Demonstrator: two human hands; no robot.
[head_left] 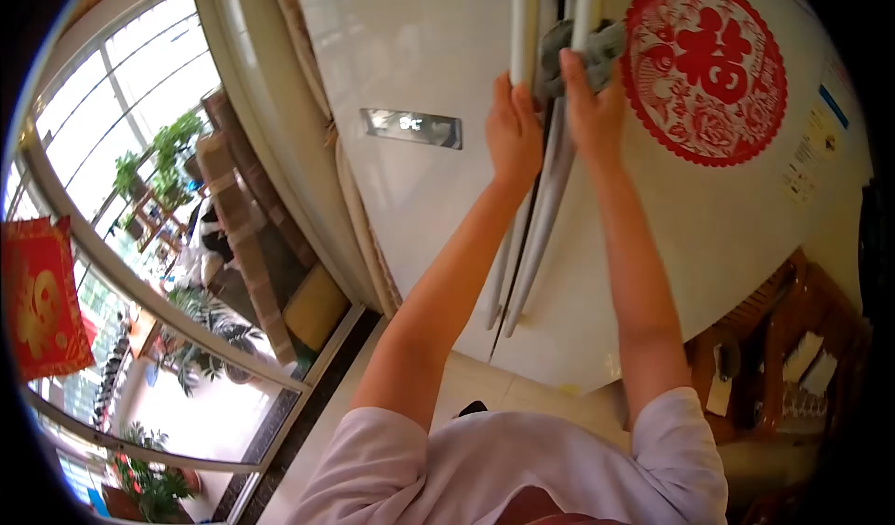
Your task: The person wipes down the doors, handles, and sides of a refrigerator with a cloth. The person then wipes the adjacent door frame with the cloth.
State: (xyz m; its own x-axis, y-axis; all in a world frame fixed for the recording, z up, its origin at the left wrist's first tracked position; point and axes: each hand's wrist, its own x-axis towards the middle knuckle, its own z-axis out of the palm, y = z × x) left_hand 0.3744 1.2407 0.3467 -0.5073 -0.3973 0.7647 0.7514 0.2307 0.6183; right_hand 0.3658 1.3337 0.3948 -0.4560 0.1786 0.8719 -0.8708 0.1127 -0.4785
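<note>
A white two-door refrigerator (419, 49) fills the view ahead, with two long upright handles side by side at the middle. My left hand (515, 133) is closed on the left door handle (524, 21), its fingers partly hidden behind the bar. Higher up, my right hand (597, 115) presses a crumpled grey cloth (557, 59) around the right door handle (583, 3). The cloth sticks out on both sides of that bar. Both doors look closed, with a dark narrow gap between them.
A lit display panel (412, 128) is set in the left door. On the right door is a round red paper decoration (706, 68). A wooden rack (760, 357) stands at lower right. At left, a sliding glass door frame (177, 346) borders a balcony with potted plants (172, 152).
</note>
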